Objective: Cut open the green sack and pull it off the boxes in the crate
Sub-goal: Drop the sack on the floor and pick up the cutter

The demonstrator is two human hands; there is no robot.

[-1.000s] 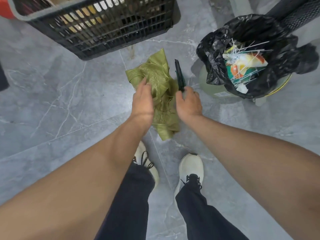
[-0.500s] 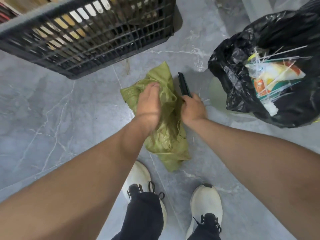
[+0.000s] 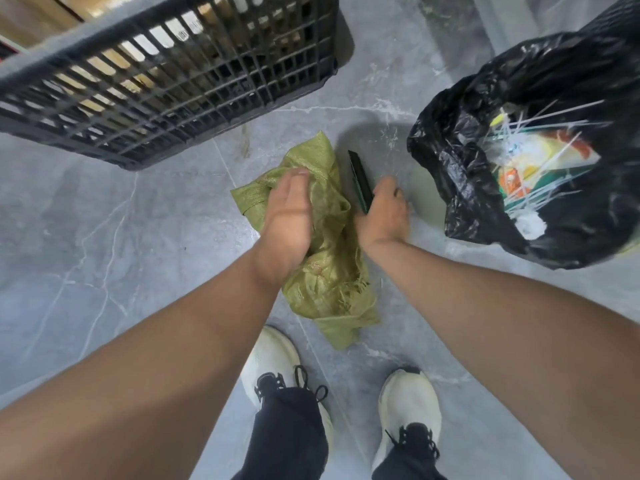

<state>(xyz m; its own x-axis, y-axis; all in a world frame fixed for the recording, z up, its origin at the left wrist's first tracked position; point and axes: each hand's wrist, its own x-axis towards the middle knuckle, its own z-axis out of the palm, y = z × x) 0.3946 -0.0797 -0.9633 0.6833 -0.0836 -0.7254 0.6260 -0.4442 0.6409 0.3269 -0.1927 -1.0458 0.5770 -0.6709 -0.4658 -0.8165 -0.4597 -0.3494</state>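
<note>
The green woven sack hangs crumpled between my two hands above the grey floor. My left hand grips its upper left part, fingers curled into the fabric. My right hand is closed at the sack's right edge and holds a black utility knife that points away from me. Whether the right hand also pinches the sack I cannot tell. The black plastic crate stands at the upper left, with cardboard boxes showing through its lattice wall.
A bin lined with a black bag stands at the right, holding wrappers and white plastic ties. My two white shoes stand on the grey marble-pattern floor right below the sack.
My view has dropped closer to the floor and crate. Both hands have shifted slightly on the bunched sack, and the left hand now covers more of its upper part.
</note>
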